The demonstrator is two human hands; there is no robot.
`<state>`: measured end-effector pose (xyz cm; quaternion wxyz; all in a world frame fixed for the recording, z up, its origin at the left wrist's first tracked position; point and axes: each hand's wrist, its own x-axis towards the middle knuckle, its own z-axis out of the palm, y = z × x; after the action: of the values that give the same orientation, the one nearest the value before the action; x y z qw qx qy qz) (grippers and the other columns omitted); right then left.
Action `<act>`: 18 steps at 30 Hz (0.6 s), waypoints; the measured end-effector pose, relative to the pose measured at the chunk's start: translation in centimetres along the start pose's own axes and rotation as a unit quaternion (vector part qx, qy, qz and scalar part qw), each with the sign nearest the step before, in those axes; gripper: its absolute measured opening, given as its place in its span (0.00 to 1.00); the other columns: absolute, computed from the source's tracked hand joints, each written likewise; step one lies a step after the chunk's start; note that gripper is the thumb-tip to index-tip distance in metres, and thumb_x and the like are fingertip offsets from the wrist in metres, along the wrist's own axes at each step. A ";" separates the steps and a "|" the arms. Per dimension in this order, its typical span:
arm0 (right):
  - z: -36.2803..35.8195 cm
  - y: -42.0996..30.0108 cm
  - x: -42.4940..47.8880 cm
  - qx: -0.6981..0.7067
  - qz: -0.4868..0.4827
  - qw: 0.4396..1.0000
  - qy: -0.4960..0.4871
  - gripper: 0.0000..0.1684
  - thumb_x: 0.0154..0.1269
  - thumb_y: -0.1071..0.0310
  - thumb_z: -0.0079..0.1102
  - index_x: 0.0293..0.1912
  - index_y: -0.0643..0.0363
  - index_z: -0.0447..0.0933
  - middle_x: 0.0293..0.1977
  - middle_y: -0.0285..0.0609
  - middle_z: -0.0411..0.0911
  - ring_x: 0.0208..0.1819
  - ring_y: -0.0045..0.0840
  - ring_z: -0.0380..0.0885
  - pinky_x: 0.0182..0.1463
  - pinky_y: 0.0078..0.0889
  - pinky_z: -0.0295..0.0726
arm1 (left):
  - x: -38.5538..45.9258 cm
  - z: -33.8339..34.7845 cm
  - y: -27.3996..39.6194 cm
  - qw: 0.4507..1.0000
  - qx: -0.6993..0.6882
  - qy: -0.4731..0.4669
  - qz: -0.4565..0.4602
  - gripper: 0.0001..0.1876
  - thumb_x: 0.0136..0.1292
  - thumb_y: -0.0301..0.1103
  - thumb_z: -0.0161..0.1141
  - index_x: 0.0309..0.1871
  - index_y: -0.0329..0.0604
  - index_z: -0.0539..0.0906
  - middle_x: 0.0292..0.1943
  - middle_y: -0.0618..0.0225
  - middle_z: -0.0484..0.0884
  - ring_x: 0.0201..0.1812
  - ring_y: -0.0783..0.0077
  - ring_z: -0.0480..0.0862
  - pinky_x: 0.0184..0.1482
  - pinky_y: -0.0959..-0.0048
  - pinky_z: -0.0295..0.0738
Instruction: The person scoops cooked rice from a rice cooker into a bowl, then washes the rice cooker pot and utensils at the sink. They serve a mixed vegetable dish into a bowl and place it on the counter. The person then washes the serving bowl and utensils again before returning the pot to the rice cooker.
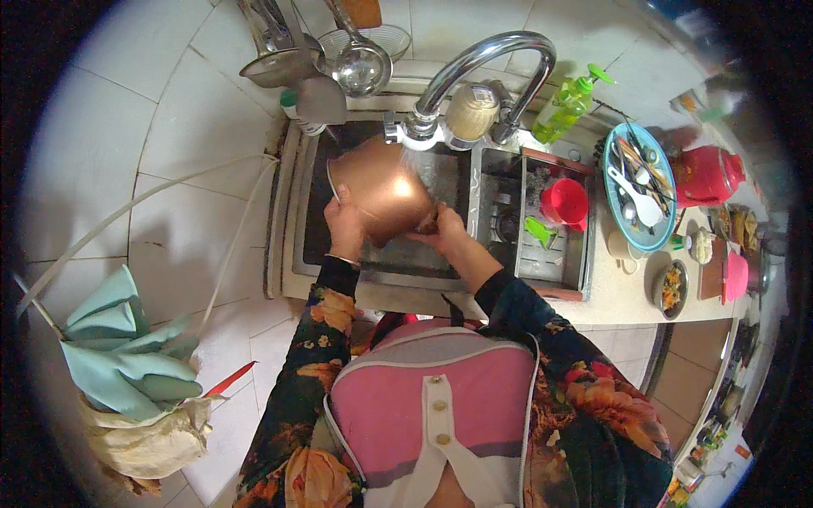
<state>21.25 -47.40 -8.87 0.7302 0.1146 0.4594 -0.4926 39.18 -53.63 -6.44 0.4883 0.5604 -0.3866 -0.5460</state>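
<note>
A copper-coloured metal pot is tilted on its side over the left sink basin. My left hand grips it near the rim, thumb on the outer wall. Around the lower right side, by the base, my right hand supports it, some of its fingers hidden. The pot's mouth faces left, so its inside cannot be seen. Water sprays from the white fitting of the chrome faucet just beside the pot.
The right basin holds a red cup and a green item in a metal rack. A blue basin of utensils, a food bowl and a green soap bottle stand about. Ladles hang above; rubber gloves hang left.
</note>
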 end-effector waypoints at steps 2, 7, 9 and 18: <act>-0.1 0.3 0.0 -0.039 -0.030 0.999 0.000 0.28 0.72 0.50 0.33 0.63 0.57 0.57 0.59 0.48 0.64 0.60 0.47 0.63 0.56 0.65 0.66 | -0.6 1.7 0.1 0.985 0.155 0.025 0.073 0.24 0.69 0.47 0.47 0.30 0.31 0.78 0.18 0.69 0.74 0.22 0.73 0.68 0.30 0.69 0.68; 4.0 -1.5 -4.8 -0.158 -0.052 0.985 -0.053 0.34 0.67 0.45 0.46 0.63 0.57 0.58 0.60 0.51 0.62 0.60 0.44 0.64 0.56 0.61 0.68 | -1.7 3.1 -1.3 0.939 0.277 -0.043 0.197 0.19 0.66 0.42 0.51 0.25 0.35 0.77 0.18 0.52 0.75 0.19 0.53 0.70 0.26 0.64 0.69; 3.9 -2.5 -5.4 -0.198 -0.047 0.974 -0.095 0.37 0.65 0.44 0.50 0.63 0.57 0.57 0.61 0.50 0.61 0.59 0.43 0.65 0.57 0.59 0.68 | -2.6 3.5 -1.5 0.869 0.370 -0.106 0.310 0.17 0.64 0.41 0.53 0.24 0.38 0.78 0.20 0.53 0.77 0.21 0.51 0.76 0.26 0.61 0.72; 1.6 -2.8 -3.3 -0.359 -0.106 0.920 0.116 0.13 0.63 0.66 0.49 0.33 0.70 0.71 0.19 0.44 0.71 0.17 0.31 0.73 0.16 0.34 0.78 | -4.9 5.0 0.8 0.640 0.613 -0.387 0.255 0.10 0.52 0.31 0.58 0.38 0.40 0.79 0.38 0.54 0.81 0.44 0.53 0.80 0.47 0.57 0.72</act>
<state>19.55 -47.76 -4.61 0.6074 -0.1481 0.6964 -0.3523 33.75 -49.72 -4.15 -0.0417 0.3479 -0.9138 -0.2054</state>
